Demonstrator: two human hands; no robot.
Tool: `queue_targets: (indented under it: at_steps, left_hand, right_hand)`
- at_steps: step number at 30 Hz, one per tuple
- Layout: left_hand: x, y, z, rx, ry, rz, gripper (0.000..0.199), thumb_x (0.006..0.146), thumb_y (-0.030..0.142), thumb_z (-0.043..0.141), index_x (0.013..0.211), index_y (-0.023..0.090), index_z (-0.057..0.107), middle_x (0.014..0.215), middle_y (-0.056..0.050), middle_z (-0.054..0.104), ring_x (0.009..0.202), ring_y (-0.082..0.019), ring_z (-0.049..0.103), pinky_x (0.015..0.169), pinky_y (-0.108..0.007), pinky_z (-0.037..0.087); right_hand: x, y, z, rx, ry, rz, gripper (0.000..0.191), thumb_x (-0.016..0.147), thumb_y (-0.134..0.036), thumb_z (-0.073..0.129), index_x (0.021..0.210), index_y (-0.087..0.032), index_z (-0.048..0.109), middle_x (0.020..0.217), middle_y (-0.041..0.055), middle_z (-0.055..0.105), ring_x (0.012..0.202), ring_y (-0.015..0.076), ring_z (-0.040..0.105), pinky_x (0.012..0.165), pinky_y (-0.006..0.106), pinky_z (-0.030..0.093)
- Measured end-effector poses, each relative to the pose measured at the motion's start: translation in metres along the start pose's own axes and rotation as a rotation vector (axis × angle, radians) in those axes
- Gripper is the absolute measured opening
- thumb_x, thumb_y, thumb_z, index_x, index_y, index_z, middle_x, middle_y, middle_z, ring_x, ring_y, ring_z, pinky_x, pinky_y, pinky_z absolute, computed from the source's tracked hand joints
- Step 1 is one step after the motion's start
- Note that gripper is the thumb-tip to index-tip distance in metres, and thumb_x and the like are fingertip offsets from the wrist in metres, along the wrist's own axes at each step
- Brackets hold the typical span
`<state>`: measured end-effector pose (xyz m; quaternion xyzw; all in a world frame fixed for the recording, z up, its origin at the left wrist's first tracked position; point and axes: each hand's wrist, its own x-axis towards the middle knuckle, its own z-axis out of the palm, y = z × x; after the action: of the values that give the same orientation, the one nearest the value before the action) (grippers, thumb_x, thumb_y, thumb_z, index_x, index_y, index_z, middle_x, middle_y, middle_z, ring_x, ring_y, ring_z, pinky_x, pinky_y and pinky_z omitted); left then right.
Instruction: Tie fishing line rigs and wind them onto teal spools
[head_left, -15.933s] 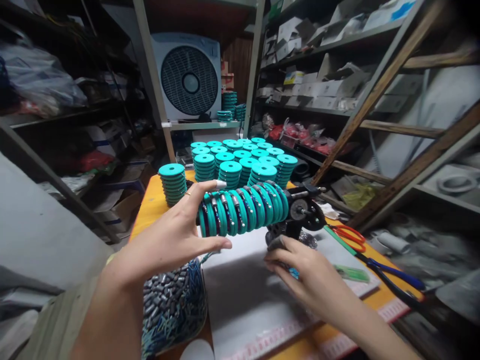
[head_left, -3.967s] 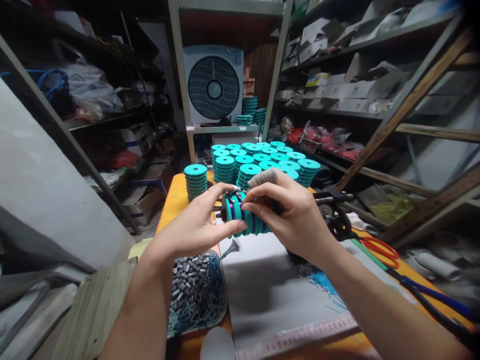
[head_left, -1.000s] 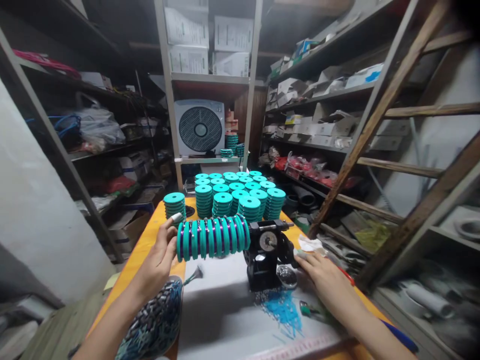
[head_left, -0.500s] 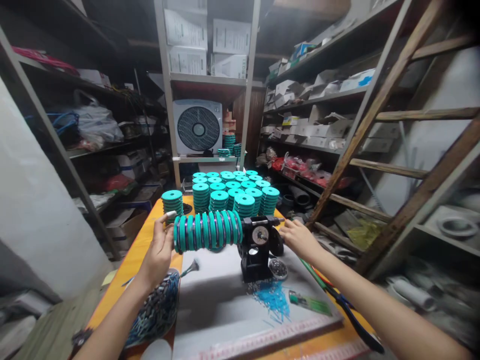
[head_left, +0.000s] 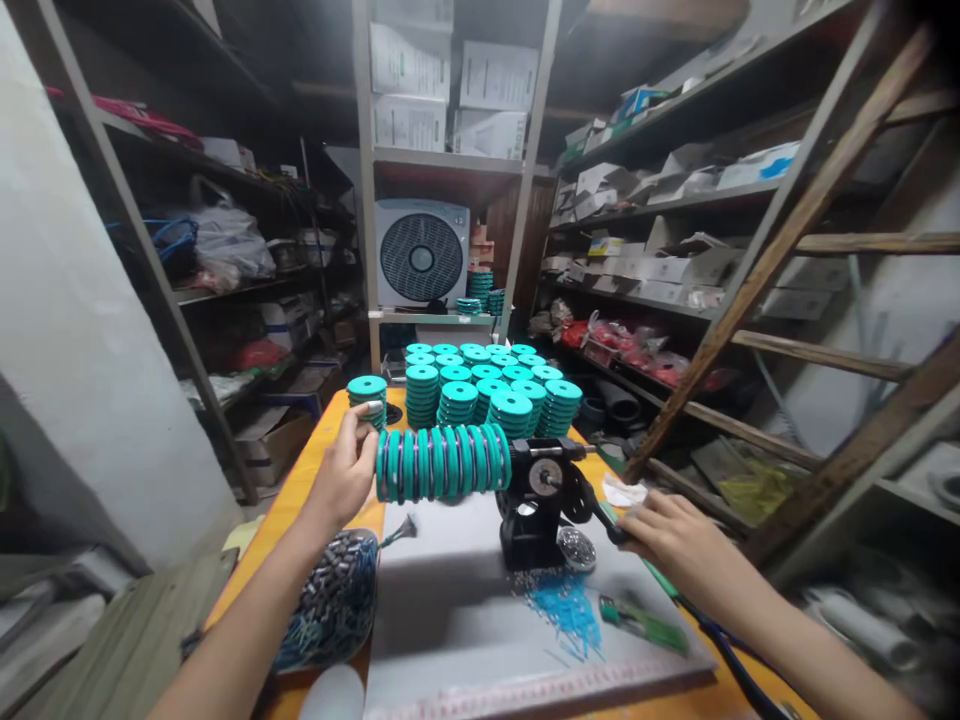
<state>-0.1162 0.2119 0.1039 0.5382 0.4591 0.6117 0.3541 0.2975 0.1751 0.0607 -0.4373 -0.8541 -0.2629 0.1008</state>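
Observation:
A horizontal ribbed row of teal discs [head_left: 442, 463], with dark thread or wire in its grooves, is mounted on a black hand-cranked winder [head_left: 531, 520]. My left hand [head_left: 346, 470] is at the row's left end, fingers bent and closed against it, a white covering on one fingertip. What is pinched there, if anything, is hidden. On the right, my right hand [head_left: 660, 535] grips the end of the winder's black crank handle [head_left: 611, 522]. Standing stacks of teal discs [head_left: 510, 405] crowd the table behind the winder.
Left of the white board [head_left: 435, 610] is a clear container of small metal-tipped pieces [head_left: 337, 590]. Blue strips [head_left: 566, 615], a dish of small metal bits [head_left: 576, 548] and a green-ended packet [head_left: 641, 622] lie right. A box fan [head_left: 421, 255] stands behind; a wooden ladder [head_left: 757, 280] leans right.
My right hand has swung outward and down with the crank handle, uncovering a white scrap behind it. My left hand stays at the row's end. The whole view has shifted slightly.

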Motion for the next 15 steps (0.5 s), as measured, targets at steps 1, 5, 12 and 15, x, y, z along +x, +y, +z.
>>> queue_targets:
  at_steps: [1, 5, 12, 15]
  left_hand:
    - [-0.003, -0.001, -0.001, -0.007, 0.011, 0.0, 0.036, 0.084, 0.034, 0.059, 0.117, 0.022, 0.055, 0.062, 0.006, 0.05, 0.051, -0.011, 0.046, 0.049, -0.022, 0.038]
    - [-0.027, -0.009, -0.004, -0.085, 0.099, -0.006, 0.025, 0.089, 0.036, 0.054, 0.109, 0.021, 0.055, 0.059, 0.006, 0.051, 0.049, -0.011, 0.048, 0.05, -0.023, 0.041]
    - [-0.069, -0.016, 0.0, -0.653, 0.205, -0.235, 0.021, 0.087, 0.021, 0.056, 0.108, 0.018, 0.06, 0.101, -0.007, 0.073, 0.107, -0.017, 0.063, 0.101, -0.029, 0.043]
    - [-0.067, -0.013, 0.004, -0.864, 0.276, -0.301, 0.02, 0.089, 0.012, 0.05, 0.104, 0.017, 0.063, 0.104, -0.008, 0.073, 0.107, -0.016, 0.064, 0.096, -0.027, 0.047]
  right_hand:
    - [-0.002, -0.001, 0.007, 0.011, -0.004, 0.012, 0.021, 0.093, -0.024, 0.052, 0.077, -0.021, 0.065, 0.073, 0.0038, 0.066, 0.077, 0.0225, 0.056, 0.071, 0.035, 0.037]
    - [-0.01, -0.001, 0.026, 0.047, 0.078, 0.052, 0.02, 0.094, -0.03, 0.049, 0.093, -0.022, 0.067, 0.087, 0.0058, 0.069, 0.088, 0.0267, 0.057, 0.076, 0.04, 0.041]
    - [-0.031, -0.053, 0.022, 0.081, 0.438, 0.372, 0.056, 0.092, -0.041, 0.049, 0.143, -0.021, 0.04, 0.108, 0.0146, 0.064, 0.099, 0.0359, 0.056, 0.088, 0.052, 0.043]
    - [-0.028, -0.101, 0.021, 0.149, 0.601, 0.4, 0.056, 0.088, -0.028, 0.057, 0.142, -0.026, 0.041, 0.109, 0.0116, 0.066, 0.091, 0.0331, 0.061, 0.083, 0.049, 0.045]
